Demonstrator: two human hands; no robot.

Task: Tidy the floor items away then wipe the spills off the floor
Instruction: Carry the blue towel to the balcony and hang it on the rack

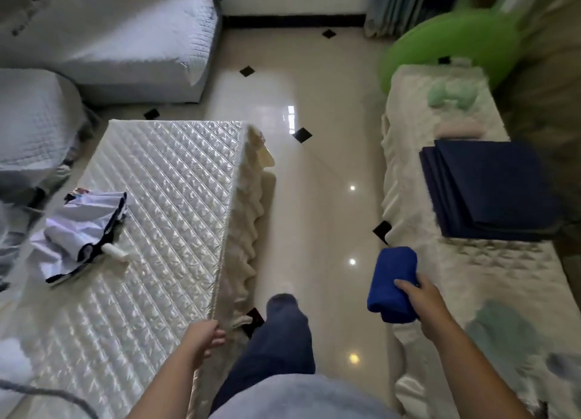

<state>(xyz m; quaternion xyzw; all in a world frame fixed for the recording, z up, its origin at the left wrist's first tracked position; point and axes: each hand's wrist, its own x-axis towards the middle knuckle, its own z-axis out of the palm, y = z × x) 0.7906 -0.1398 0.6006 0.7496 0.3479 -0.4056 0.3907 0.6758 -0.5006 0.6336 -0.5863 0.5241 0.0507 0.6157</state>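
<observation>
The blue cloth (393,285), rolled up, sits in the right hand (419,299), fingers closed round its near end, above the glossy floor (317,198). It looks soft, light and floppy, so a grip across the middle should suit wiping. The left hand (204,340) hangs loosely curled and empty beside the quilted table (157,198)

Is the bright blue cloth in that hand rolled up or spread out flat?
Rolled up. The bright blue cloth forms a thick cylinder with a rounded end, gripped in the right hand, not hanging loose.
</observation>
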